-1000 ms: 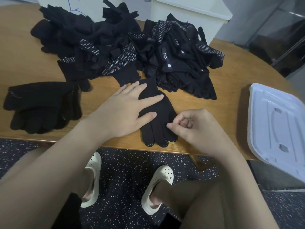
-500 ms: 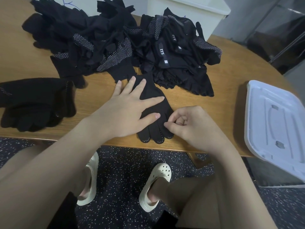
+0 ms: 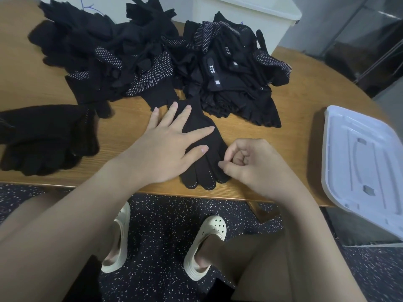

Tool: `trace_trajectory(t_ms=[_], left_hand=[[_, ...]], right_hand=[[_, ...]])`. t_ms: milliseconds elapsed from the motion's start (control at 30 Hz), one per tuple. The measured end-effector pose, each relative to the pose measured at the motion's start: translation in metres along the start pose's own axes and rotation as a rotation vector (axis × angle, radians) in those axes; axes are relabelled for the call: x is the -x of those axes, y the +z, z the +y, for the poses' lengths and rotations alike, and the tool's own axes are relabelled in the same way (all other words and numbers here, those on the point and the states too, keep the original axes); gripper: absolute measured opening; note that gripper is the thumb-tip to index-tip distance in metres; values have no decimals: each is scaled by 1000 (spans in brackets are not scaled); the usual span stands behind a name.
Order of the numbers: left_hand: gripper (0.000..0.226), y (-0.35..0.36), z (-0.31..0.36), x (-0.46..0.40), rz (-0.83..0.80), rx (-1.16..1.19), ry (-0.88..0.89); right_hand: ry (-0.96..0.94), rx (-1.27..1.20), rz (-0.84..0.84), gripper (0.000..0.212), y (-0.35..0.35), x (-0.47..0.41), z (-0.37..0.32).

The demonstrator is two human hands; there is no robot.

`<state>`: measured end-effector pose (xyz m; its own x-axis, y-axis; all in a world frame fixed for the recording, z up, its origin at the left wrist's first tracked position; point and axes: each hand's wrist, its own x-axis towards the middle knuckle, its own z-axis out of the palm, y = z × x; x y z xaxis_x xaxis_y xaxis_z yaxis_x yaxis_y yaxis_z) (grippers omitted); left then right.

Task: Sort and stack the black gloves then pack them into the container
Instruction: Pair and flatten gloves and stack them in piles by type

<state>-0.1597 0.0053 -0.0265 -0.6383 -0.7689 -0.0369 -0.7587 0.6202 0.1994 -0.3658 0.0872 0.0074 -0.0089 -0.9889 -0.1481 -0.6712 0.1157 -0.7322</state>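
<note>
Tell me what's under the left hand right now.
The left hand presses flat on a black glove lying on the table, cuff away from the person. The right hand pinches its fingers. Whether a second glove lies beneath is hidden.

Glove heap (image 3: 157, 62) behind flat glove (image 3: 202, 149); stack (image 3: 45, 138) left, lid (image 3: 366, 164) right.

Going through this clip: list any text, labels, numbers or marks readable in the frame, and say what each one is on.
"511" or similar: white characters on a black glove in the unsorted pile, seen sideways; the reading is uncertain.
A second white print on another glove farther back: too small and skewed to read.
Small white tag below the first print: blank or unreadable.
Blue pen-like strokes on the white container at the top left: a scribble, no legible word.
White lid: moulded shapes only, no text.
</note>
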Motion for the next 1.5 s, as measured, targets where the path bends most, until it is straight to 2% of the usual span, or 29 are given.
trace_trajectory(t_ms=[200,433,767,867,1033,1133,1267,1300,1500], left_hand=[[57,3,-2,0,54,57,-12],[59,3,-1,-1,33,67,-21],[61,2,-1,-2,30,77,-31],[60,5,-3,0,88,79,-39],[60,-8,-8,12,288,51,-31],[45,-13,-21,15,384,135,-59],[27,-6,-39,9,493,230,-147],[26,-5,-41,7,488,260,-168],[17,-9,-44,-8,505,494,-294]], right_hand=[[-72,-96,59,21,7,2,-8],[20,-35,-40,17,17,-2,-17],[53,-6,-57,17,12,-1,-17],[71,10,-71,15,11,-3,-17],[90,46,-82,16,-1,-1,-10],[96,102,35,15,-6,-2,-4],[-53,222,427,10,9,-11,-9],[-107,264,445,5,19,-13,-14],[-248,496,334,42,80,-30,-46]])
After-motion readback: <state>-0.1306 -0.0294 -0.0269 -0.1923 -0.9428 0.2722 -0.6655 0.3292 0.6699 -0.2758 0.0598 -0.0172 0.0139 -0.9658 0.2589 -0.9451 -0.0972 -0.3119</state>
